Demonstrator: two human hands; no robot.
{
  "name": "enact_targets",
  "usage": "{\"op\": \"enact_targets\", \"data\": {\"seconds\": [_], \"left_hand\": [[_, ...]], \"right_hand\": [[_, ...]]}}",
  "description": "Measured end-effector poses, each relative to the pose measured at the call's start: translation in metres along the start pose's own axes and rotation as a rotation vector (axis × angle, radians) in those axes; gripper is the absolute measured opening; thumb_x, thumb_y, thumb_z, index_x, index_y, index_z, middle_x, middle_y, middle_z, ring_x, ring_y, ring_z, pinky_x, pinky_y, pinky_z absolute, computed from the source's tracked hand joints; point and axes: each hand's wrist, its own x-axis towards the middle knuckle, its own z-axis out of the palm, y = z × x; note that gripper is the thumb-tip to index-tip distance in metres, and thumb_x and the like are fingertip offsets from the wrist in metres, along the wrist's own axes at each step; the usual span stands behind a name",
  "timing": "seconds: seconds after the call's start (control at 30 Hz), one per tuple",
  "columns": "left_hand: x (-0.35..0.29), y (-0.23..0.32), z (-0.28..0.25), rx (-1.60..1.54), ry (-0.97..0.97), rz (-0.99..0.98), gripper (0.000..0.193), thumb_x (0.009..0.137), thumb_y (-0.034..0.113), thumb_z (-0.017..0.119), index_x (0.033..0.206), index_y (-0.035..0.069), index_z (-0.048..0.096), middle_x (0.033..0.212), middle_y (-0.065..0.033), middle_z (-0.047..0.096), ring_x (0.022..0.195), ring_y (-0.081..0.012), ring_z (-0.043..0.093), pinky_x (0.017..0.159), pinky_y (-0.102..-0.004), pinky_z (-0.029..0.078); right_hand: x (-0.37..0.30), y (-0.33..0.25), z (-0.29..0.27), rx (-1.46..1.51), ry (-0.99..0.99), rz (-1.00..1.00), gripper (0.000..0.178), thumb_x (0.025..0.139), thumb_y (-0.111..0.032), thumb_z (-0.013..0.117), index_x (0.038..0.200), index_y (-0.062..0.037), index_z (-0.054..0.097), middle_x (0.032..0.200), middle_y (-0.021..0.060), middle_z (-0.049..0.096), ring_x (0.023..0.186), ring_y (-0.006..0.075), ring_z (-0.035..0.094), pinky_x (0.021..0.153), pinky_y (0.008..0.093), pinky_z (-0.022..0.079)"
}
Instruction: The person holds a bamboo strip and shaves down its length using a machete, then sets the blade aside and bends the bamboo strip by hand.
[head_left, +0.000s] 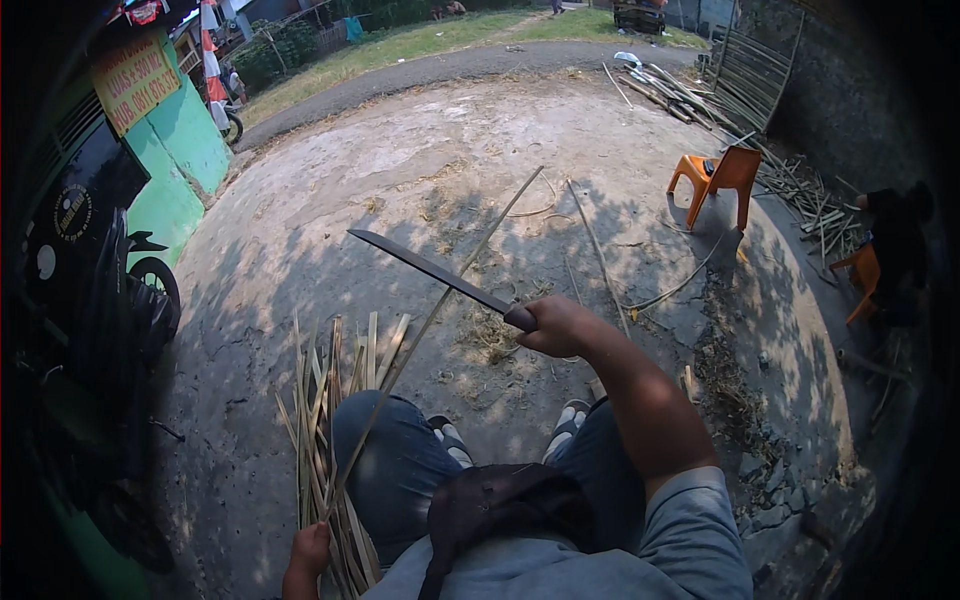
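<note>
My right hand (556,328) is closed round the dark handle of a machete (430,268), its long blade pointing to the far left. The blade crosses a long thin bamboo strip (428,325); whether the two touch I cannot tell. Low at the left, my left hand (310,548) grips the near end of that strip, which slants up past my left knee to the far middle. Beside my left leg lies a bundle of split bamboo strips (318,400), partly hidden by my leg and left hand.
Loose thin strips (597,245) lie on the concrete ahead. An orange plastic chair (722,182) stands at the right, with a dark object on its seat. Bamboo piles (815,205) line the right wall, near a person in dark clothes (898,250). A parked motorbike (150,275) is at the left.
</note>
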Motion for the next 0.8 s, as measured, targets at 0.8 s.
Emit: {"op": "enact_targets", "data": {"seconds": [0.8], "left_hand": [[-0.005, 0.001, 0.007, 0.004, 0.01, 0.029, 0.074, 0.106, 0.066, 0.039, 0.071, 0.002, 0.054, 0.063, -0.0033, 0.049, 0.064, -0.0154, 0.044, 0.059, -0.0402, 0.038]], "right_hand": [[-0.005, -0.042, 0.031, -0.343, -0.118, -0.214, 0.021, 0.084, -0.027, 0.07, 0.101, -0.0159, 0.076, 0.091, 0.0145, 0.074, 0.091, 0.0376, 0.072, 0.081, 0.0492, 0.056]]}}
